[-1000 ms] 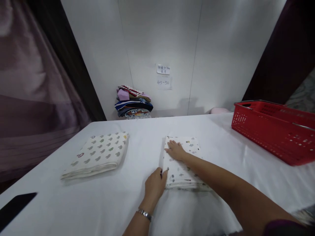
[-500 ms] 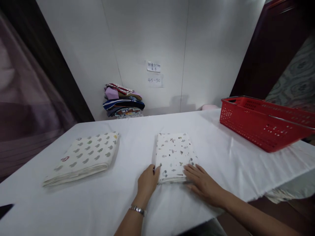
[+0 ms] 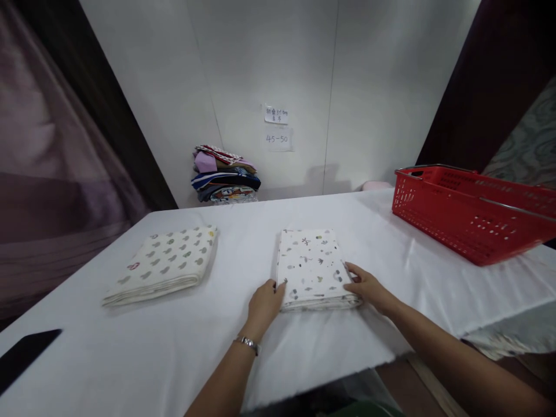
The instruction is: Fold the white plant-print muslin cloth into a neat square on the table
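Note:
A folded white cloth (image 3: 310, 263) with small grey and green printed motifs lies flat in front of me, its layered edge facing me. My left hand (image 3: 266, 301), wearing a silver bracelet at the wrist, grips the near left edge, thumb on top and fingers partly hidden at the side. At the near right edge, my right hand (image 3: 367, 289) holds the same cloth with its thumb over the top; some of its fingertips are hidden. Further left rests another folded white cloth (image 3: 167, 260) with a grey mushroom-like print, apart from both hands.
A red plastic basket (image 3: 456, 217) stands on the right of the white-covered table (image 3: 234, 347). Stacked folded fabrics (image 3: 226, 176) are at the back by the wall, below two paper signs (image 3: 278, 124). A flat black object (image 3: 26, 356) lies at the left front.
My right hand has moved from lying on the cloth's near right corner to holding its right edge. The left hand stays at the left edge. The view has shifted slightly.

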`<state>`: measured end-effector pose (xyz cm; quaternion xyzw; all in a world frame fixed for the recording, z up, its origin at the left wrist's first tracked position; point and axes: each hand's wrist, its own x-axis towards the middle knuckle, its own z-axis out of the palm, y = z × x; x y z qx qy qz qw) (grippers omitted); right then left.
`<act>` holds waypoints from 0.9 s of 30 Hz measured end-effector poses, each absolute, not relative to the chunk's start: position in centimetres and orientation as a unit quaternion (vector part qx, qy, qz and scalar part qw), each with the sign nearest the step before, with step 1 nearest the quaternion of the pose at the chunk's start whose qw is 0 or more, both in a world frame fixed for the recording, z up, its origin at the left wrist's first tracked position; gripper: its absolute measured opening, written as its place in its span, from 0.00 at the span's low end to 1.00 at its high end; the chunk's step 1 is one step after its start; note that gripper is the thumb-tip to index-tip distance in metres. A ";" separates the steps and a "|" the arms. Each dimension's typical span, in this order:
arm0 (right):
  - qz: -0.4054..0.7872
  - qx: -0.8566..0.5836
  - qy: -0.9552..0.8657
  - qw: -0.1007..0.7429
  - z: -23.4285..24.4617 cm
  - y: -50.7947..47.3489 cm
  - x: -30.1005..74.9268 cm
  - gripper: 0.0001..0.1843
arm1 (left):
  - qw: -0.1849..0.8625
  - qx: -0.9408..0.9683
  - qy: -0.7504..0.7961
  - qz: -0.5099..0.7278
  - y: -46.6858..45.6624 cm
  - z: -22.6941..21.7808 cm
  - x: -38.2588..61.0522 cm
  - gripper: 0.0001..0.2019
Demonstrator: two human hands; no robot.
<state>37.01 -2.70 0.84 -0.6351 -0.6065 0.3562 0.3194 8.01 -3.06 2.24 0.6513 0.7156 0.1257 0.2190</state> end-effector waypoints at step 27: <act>0.053 -0.591 -0.804 0.038 0.2 4.8 34.5 0.32 | 0.093 0.770 0.621 0.111 0.1 0.3 12.4 0.31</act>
